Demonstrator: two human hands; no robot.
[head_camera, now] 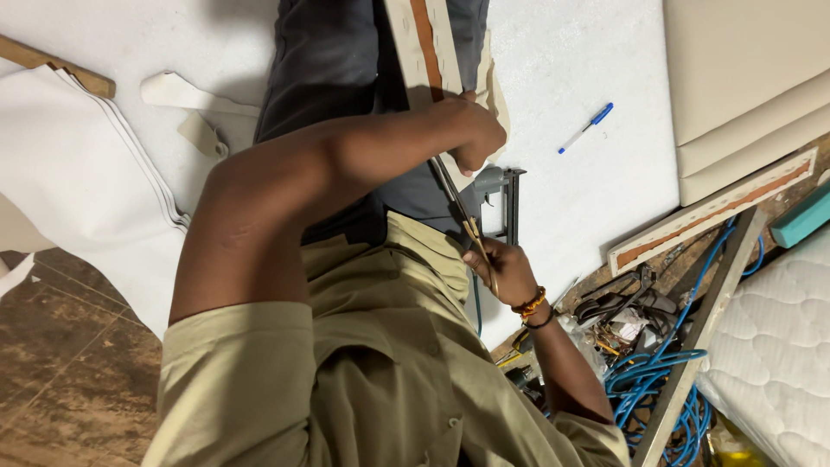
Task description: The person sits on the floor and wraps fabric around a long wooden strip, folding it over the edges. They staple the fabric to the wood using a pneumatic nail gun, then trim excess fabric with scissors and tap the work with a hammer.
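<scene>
Left hand (480, 138) clamps the padded strip (428, 52) on the lap, right hand (501, 268) grips scissors (462, 212) at its edge — strip looks light, stiff-backed — hold near the cut.

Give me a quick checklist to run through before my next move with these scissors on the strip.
1. Right hand grips the scissors: ok.
2. Left hand holds the covered wooden strip: ok.
3. Left fingers out of the blades' path: cannot tell, the hand hides the blade tips.
4. Staple gun sits just beyond the scissors, close to both hands: not ok.
5. Blue pen lies apart on the white foam sheet: ok.
6. Blue hose coiled off to the right, away from the hands: ok.
</scene>
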